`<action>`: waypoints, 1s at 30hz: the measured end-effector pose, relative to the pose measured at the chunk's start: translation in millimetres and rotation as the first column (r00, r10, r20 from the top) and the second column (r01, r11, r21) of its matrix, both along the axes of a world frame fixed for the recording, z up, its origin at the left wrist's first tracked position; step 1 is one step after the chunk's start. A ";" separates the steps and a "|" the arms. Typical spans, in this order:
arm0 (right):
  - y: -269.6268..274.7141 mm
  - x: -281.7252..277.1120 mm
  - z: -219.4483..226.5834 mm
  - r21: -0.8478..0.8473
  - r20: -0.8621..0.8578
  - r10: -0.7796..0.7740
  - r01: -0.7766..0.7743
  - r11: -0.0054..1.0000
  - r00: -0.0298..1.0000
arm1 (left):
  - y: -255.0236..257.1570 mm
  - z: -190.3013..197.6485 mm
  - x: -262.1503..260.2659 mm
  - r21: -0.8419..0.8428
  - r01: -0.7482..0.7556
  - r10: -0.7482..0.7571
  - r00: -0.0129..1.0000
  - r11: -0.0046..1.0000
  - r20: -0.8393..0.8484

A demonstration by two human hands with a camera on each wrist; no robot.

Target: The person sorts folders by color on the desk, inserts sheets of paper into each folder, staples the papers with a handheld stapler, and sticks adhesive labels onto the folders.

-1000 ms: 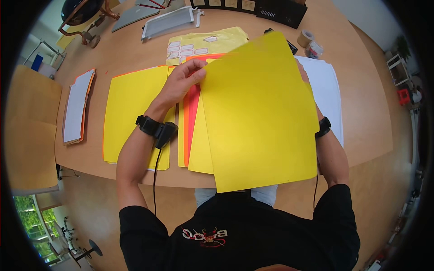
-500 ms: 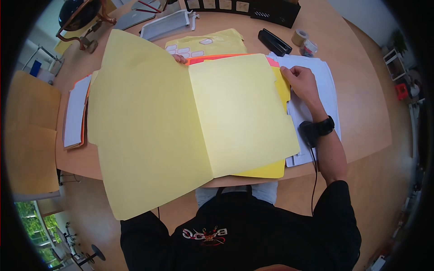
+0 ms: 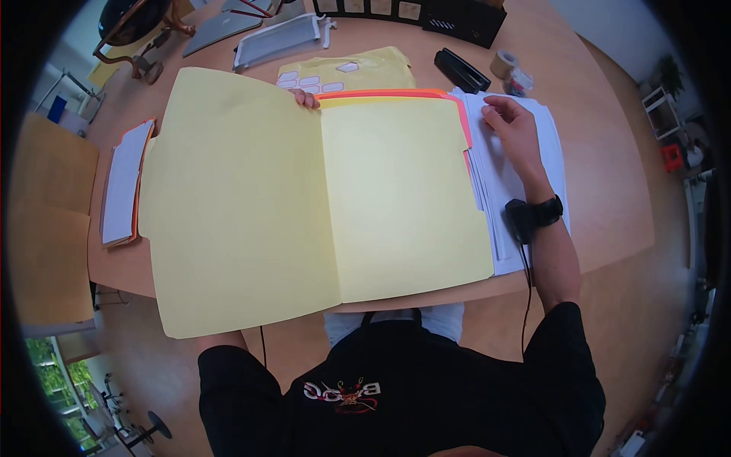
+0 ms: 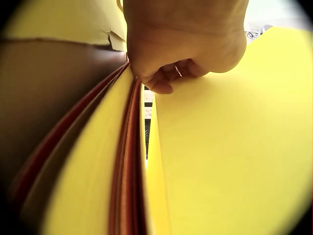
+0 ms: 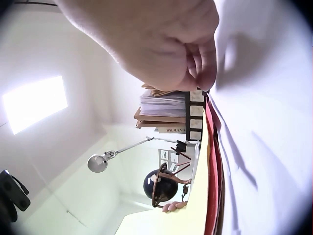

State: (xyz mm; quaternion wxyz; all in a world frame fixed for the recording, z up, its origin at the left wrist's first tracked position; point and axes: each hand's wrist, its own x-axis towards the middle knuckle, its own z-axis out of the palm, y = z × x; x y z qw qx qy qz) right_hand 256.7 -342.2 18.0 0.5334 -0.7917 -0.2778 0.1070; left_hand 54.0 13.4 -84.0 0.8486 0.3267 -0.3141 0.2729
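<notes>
A yellow folder point(image 3: 407, 198) lies opened toward the person in the head view, its pale inner faces showing and its left cover point(image 3: 236, 206) raised. The left hand point(image 4: 186, 39) holds that cover near the top of the fold; only its fingertips show from above, the rest being hidden behind the cover. Orange and pink folders point(image 3: 381, 94) stick out under the right half. Over a stack of white paper point(image 3: 544, 152), the right hand point(image 3: 514, 129) hovers with fingers loosely bent, nothing seen between them, just right of the folders' tabbed edge.
White paper with orange folders point(image 3: 128, 183) lies at the left. Behind the folder are a yellow envelope with white labels point(image 3: 327, 76), a black stapler point(image 3: 462, 71), a tape roll point(image 3: 503, 63) and a clear tray point(image 3: 278, 43). A globe point(image 3: 133, 27) stands back left.
The yellow folder's front cover has swung open to the left with the left hand, and the folder has settled squarely on the pile. The right hand has let go of its right edge.
</notes>
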 end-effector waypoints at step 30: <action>-100.5 61.3 47.0 -0.488 0.611 -0.130 0.501 0.715 0.781 | -29.2 -16.7 -2.1 0.031 -0.093 0.097 0.980 0.995 -0.172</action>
